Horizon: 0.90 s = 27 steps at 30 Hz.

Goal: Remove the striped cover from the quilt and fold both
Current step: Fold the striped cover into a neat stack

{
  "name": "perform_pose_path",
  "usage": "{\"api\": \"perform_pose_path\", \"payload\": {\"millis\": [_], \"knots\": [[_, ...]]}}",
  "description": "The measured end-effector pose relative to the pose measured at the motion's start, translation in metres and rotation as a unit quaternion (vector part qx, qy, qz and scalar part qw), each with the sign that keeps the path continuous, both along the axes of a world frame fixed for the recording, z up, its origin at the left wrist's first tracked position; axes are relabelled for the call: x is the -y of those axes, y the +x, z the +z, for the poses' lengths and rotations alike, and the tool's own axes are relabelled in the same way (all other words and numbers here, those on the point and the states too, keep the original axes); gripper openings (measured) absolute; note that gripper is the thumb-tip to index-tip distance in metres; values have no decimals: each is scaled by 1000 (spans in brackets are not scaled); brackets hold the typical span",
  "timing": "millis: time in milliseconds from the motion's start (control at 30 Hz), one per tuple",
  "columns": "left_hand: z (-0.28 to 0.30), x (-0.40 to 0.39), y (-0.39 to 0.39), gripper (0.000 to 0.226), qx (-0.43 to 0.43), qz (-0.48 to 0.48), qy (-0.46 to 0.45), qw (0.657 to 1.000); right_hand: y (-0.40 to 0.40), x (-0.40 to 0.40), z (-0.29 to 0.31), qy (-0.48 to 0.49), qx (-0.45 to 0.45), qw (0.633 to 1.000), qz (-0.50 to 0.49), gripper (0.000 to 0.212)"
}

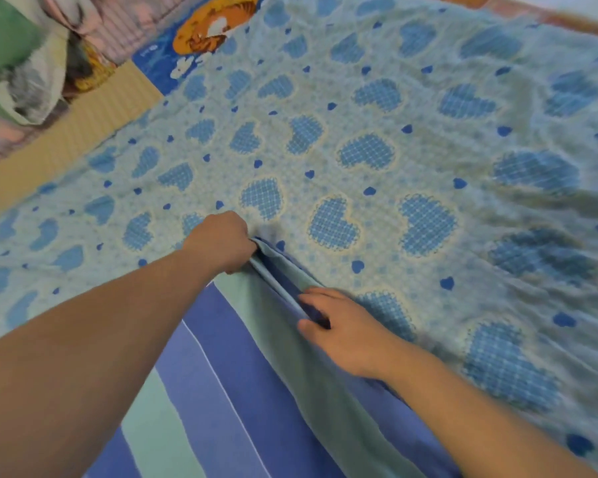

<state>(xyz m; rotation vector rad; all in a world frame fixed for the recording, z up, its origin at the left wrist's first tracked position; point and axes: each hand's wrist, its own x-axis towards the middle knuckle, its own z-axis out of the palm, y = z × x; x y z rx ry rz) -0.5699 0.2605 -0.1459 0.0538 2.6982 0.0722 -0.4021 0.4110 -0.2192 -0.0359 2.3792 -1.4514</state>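
The striped cover [242, 381], in blue, pale green and white bands, lies bunched at the bottom centre. A blue quilt [377, 150] printed with checked hearts spreads flat over most of the bed. My left hand [223, 241] grips the far corner of the striped cover in a fist. My right hand [339, 327] pinches a fold of the same cover a little nearer, thumb under the edge and fingers on top. Both hands sit on the quilt's surface.
A yellow woven mat [83, 139] shows along the left. A heap of green, white and pink bedding [25, 56] is piled at the top left. A blue cartoon-print cloth [201, 32] lies at the top. The bed's wooden edge [567, 19] runs along the top right.
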Motion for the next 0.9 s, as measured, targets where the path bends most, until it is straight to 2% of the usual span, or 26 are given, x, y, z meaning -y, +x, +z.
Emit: {"api": "perform_pose_path", "payload": {"millis": [33, 67, 100, 133, 167, 200, 233, 267, 300, 333, 367, 400, 433, 500, 567, 600, 633, 700, 767, 800, 833, 900], "knots": [[-2, -11, -3, 15, 44, 89, 74, 992, -2, 0, 1, -19, 12, 1000, -15, 44], [-4, -23, -4, 15, 93, 198, 168, 961, -3, 0, 2, -48, 32, 998, -30, 38], [-5, -36, -4, 14, 127, 284, 257, 915, -4, -1, 3, -76, 48, 995, -47, 34], [-9, -47, -3, 14, 135, 338, 330, 871, -3, -3, 4, -93, 60, 992, -64, 31], [-16, -55, -2, 16, 119, 364, 376, 843, -2, -6, 3, -95, 71, 990, -77, 27], [-24, -59, 2, 21, 81, 347, 388, 850, 0, -10, 2, -85, 78, 990, -86, 20], [-31, -59, 11, 29, 35, 277, 364, 889, 4, -16, 1, -63, 86, 990, -89, 17], [-37, -54, 25, 37, 3, 153, 316, 936, 13, -22, 0, -34, 103, 991, -83, 21], [-43, -45, 42, 44, -6, -3, 254, 967, 24, -30, -1, -9, 131, 989, -69, 27], [-49, -36, 56, 49, 2, -153, 188, 970, 38, -39, 1, 14, 164, 985, -49, 32], [-54, -26, 65, 52, 17, -266, 129, 955, 54, -47, 5, 47, 192, 980, -19, 36], [-59, -17, 68, 54, 22, -334, 82, 939, 71, -55, 9, 89, 212, 973, 17, 39], [-62, -11, 66, 55, 19, -360, 48, 931, 86, -62, 12, 124, 230, 964, 50, 41], [-66, -12, 56, 59, 17, -344, 7, 939, 111, -75, 21, 159, 266, 947, 84, 43], [-64, -23, 59, 68, 9, -324, -29, 945, 124, -85, 30, 156, 298, 937, 95, 42], [-60, -30, 67, 70, -28, -335, -34, 941, 128, -88, 33, 151, 305, 935, 95, 40], [-54, -36, 77, 68, -79, -370, -20, 925, 130, -88, 37, 156, 307, 934, 94, 38], [-36, -51, 104, 54, -141, -468, 59, 871, 137, -83, 47, 207, 268, 936, 94, 34], [-24, -64, 135, 47, -95, -560, 127, 813, 150, -77, 56, 314, 136, 932, 119, 22], [-22, -68, 150, 46, -50, -595, 133, 791, 159, -74, 61, 359, 69, 923, 122, 16], [-22, -69, 164, 46, -17, -622, 123, 773, 169, -73, 67, 389, 27, 913, 117, 19], [-24, -66, 185, 52, 6, -646, 84, 759, 189, -81, 78, 398, 39, 909, 118, 24]]}}
